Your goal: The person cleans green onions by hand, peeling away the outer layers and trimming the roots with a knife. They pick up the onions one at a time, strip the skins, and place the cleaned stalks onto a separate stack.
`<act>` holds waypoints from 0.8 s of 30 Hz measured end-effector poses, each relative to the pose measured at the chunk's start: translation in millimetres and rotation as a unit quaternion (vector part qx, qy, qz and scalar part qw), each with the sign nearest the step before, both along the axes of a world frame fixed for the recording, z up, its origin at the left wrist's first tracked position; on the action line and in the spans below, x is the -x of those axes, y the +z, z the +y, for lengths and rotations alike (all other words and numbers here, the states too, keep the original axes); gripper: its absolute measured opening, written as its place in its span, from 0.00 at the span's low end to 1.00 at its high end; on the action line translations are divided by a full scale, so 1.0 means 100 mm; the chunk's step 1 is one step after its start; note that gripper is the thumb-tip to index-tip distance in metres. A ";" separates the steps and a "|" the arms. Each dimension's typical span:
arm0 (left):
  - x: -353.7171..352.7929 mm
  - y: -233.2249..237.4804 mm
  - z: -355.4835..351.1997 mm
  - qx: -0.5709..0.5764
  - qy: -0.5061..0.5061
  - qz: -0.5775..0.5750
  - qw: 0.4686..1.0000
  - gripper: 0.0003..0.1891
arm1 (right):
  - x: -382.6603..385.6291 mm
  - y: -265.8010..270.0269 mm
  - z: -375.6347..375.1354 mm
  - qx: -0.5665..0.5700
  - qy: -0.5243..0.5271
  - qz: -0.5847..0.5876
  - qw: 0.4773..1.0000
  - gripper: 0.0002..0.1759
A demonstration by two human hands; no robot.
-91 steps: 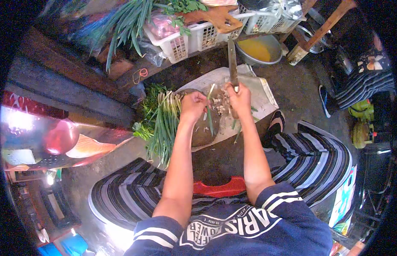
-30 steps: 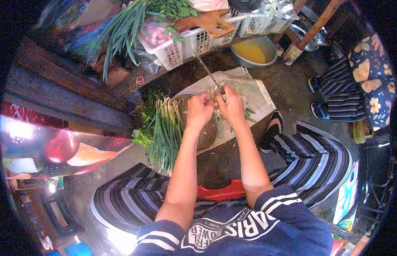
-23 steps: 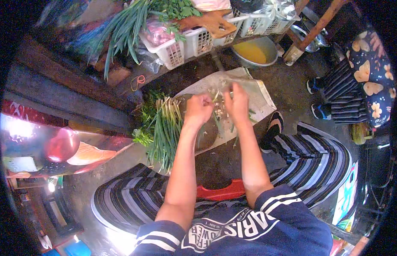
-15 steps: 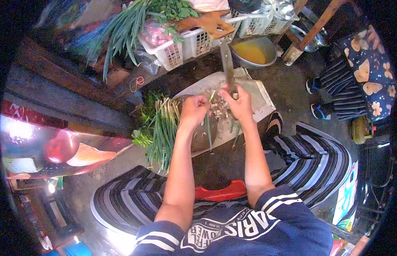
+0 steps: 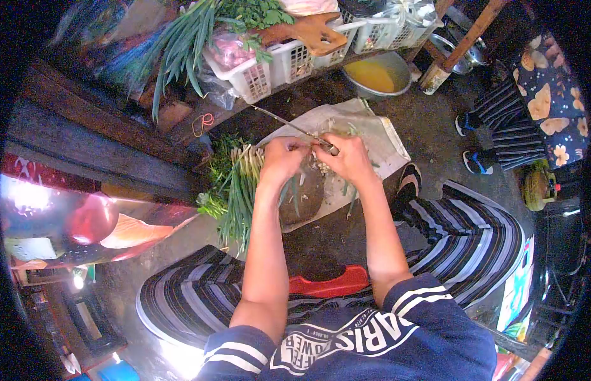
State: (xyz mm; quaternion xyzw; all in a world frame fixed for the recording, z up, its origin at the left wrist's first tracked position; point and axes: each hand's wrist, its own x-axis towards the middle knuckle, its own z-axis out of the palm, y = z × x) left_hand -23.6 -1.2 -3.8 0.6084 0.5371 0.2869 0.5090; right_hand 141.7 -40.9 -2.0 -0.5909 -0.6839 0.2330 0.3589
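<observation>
My right hand (image 5: 348,159) is closed round the handle of a knife (image 5: 286,122), whose thin blade slants up and to the left, seen nearly edge-on. Close beside it, my left hand (image 5: 282,164) pinches a spring onion (image 5: 295,193); its green leaves hang below the fingers. The two hands almost meet, and their fingertips partly hide the onion's pale end. Left of my left hand lies a bunch of spring onions (image 5: 244,184) with leafy green herbs (image 5: 213,204) against it. Small pale trimmings are scattered on a light sack (image 5: 381,133) under the hands.
White plastic baskets (image 5: 254,82) with vegetables and a wooden cutting board (image 5: 314,35) stand at the back. A metal basin (image 5: 379,76) of yellowish liquid sits behind the sack. Another person's sandalled feet (image 5: 476,162) are at the right. A red stool (image 5: 330,284) shows beneath me.
The knife has swung from pointing away from me to slanting left, its blade now past my left hand. My right hand has turned inward and lowered slightly, and the hands have come closer together.
</observation>
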 end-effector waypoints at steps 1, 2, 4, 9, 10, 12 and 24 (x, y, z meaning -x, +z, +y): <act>0.01 0.00 0.01 0.000 0.000 0.000 1.000 0.11 | 0.01 0.00 0.00 0.004 -0.007 -0.020 1.000 0.13; 0.01 -0.01 0.02 -0.008 -0.005 0.008 1.000 0.11 | 0.02 0.00 0.01 0.007 -0.013 -0.041 0.999 0.13; 0.00 0.03 0.02 -0.015 -0.009 0.015 1.000 0.11 | 0.02 0.01 0.03 -0.042 0.003 -0.033 0.999 0.13; 0.00 0.06 0.01 -0.024 -0.015 0.051 0.998 0.09 | 0.03 -0.01 0.04 -0.110 0.011 -0.007 0.994 0.12; 0.00 0.06 0.01 -0.025 -0.015 0.051 0.998 0.09 | 0.03 -0.01 0.03 -0.099 0.004 0.011 0.995 0.12; -0.01 0.05 0.02 -0.013 -0.014 0.040 0.999 0.08 | 0.04 -0.01 0.03 -0.088 -0.004 0.028 0.996 0.11; -0.06 0.07 0.00 -0.086 -0.030 0.044 0.995 0.07 | 0.01 -0.24 0.05 0.048 -0.090 0.224 0.969 0.13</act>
